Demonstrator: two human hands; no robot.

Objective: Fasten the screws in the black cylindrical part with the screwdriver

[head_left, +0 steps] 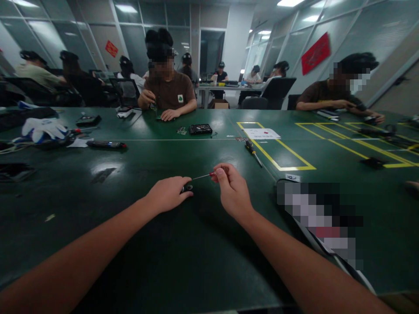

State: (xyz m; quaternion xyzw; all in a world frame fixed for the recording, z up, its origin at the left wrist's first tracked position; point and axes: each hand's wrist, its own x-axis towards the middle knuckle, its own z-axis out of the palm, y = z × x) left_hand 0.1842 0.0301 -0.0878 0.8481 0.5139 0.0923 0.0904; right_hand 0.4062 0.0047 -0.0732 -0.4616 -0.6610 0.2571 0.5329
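My left hand is closed around a small black part with a round end, low over the green tabletop; most of the part is hidden by the fingers. In my right hand is a thin screwdriver with a red handle, pinched between thumb and fingers. Its metal shaft points left, toward the fingertips of my left hand and the black part. Whether the tip touches the part I cannot tell.
A larger black-and-yellow screwdriver lies beyond my right hand, near a white sheet and yellow tape outlines. A black device sits farther back. White gloves and a black cylindrical tool lie left. Two people work across the table.
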